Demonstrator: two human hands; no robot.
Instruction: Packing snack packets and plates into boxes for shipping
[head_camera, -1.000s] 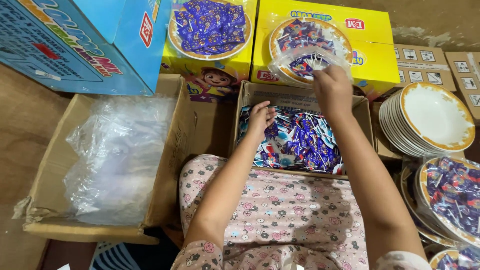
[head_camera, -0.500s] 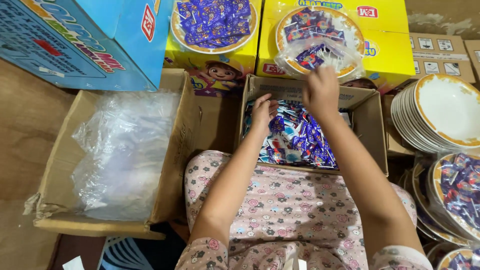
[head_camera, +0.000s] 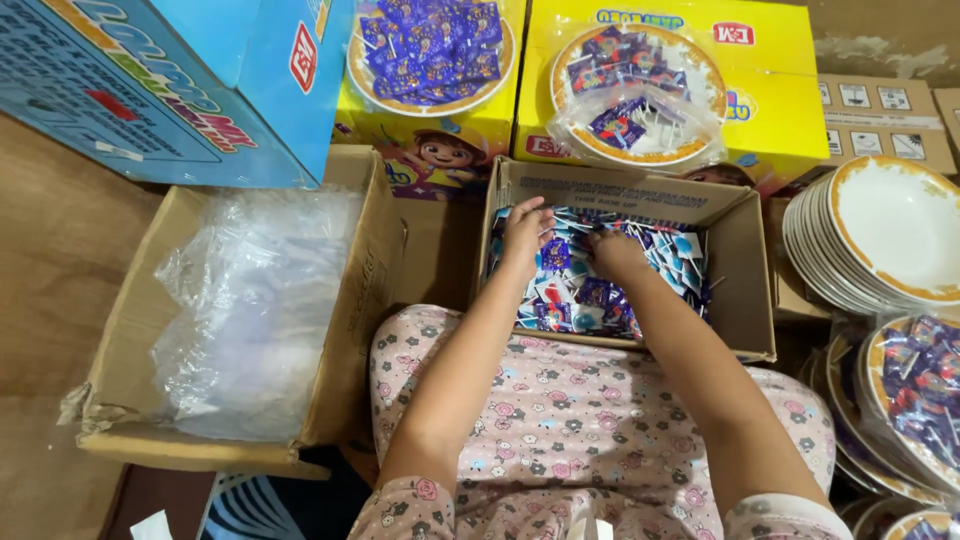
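Note:
A cardboard box in front of my lap holds many small blue and purple wrapped candies. My left hand rests on the candies at the box's left side, fingers spread. My right hand is pushed down among the candies near the middle, fingers partly buried, so its grip is hidden. Beyond the box, a gold-rimmed plate inside a clear plastic bag holds some candies and sits on a yellow carton. A second plate heaped with candies sits on a yellow carton to its left.
An open cardboard box of clear plastic bags stands at my left. A blue carton lies at the far left. A stack of white gold-rimmed plates stands at the right, with bagged candy-filled plates below it.
My right hand has come down from the bagged plate on the yellow carton into the candy box. My left hand stayed on the candies.

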